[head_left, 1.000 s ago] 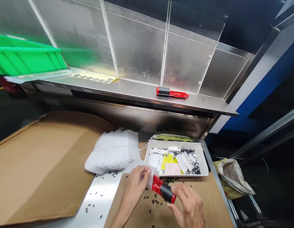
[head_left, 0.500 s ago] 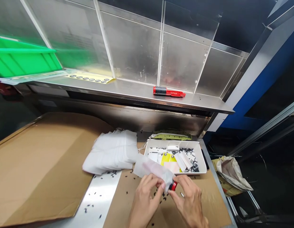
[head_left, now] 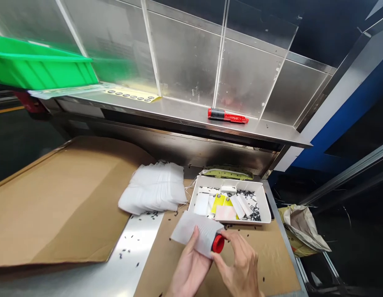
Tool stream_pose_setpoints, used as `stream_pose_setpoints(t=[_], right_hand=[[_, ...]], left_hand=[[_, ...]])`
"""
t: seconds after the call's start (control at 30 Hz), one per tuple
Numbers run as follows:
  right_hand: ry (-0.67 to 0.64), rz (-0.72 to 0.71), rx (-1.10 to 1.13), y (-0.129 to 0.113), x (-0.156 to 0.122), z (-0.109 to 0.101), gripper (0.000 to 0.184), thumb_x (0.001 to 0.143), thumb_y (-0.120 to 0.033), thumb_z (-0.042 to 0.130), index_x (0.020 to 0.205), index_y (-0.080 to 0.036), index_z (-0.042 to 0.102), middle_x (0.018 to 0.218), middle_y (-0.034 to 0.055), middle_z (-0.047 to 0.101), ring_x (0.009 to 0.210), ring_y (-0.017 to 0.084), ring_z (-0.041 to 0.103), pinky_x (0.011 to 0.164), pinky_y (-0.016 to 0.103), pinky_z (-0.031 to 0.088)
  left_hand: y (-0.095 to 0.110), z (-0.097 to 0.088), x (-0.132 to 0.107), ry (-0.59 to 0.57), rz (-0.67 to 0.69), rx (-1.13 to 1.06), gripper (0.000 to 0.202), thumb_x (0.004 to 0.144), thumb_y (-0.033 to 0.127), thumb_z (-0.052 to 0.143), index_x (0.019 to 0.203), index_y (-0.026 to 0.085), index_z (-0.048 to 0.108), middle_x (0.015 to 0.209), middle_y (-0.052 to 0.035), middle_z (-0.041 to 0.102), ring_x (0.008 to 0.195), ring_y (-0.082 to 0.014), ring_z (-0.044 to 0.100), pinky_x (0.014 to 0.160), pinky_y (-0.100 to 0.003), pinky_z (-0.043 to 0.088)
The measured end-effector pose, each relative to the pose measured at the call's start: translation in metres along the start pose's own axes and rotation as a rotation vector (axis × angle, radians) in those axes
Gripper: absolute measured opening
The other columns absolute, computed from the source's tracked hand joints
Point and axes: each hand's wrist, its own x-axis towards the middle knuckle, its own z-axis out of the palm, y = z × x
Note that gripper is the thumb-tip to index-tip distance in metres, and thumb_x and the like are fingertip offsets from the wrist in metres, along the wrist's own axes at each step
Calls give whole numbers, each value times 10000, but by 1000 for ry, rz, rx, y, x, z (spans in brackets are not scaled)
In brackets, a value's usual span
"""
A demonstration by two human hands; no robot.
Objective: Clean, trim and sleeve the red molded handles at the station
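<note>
A white foam pouch (head_left: 194,231) lies across the fingers of my left hand (head_left: 191,268), with the thumb pressed on top of it. From its right end pokes the round red end (head_left: 218,243) of a dark cylindrical tool; the rest of that tool is inside the pouch. My right hand (head_left: 240,262) has thumb and fingers closed around this end, at the pouch's mouth. A red and black tool (head_left: 227,116) rests on the metal shelf above. Behind the hands, a stack of white foam pouches (head_left: 154,187) lies on the bench.
A white tray (head_left: 196,198) holds yellow labels, pale packets and small black bits. Similar bits dot the cardboard sheet (head_left: 271,255) and metal bench. A large cardboard box (head_left: 61,206) is at left, a green bin (head_left: 55,72) on the shelf, a paper bag (head_left: 302,231) at right.
The pouch has turned, so the red round end now faces me more. My left hand has gone from pinching near the mouth to supporting the pouch from below. The view has shifted slightly.
</note>
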Motion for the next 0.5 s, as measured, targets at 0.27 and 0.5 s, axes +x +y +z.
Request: stream_pose_setpoints(t=[0.27, 0.5], right_hand=[[-157, 25, 52, 11, 8, -22, 201, 879, -264, 618, 1077, -227, 614, 927, 41, 703, 763, 162, 696, 606, 223, 560], [-286, 80, 367, 16, -20, -18, 198, 900, -313, 584, 739, -216, 645, 718, 39, 666, 631, 161, 644, 543, 217, 507]], left_hand=[[-6, -19, -17, -23, -280, -261, 211, 944, 287, 561, 987, 95, 638, 909, -150, 760, 848, -238, 714, 798, -403, 568], [-45, -56, -49, -73, -233, -389, 414, 706, 276, 842, 963, 6, 663, 860, -162, 742, 755, -236, 700, 714, -314, 539]])
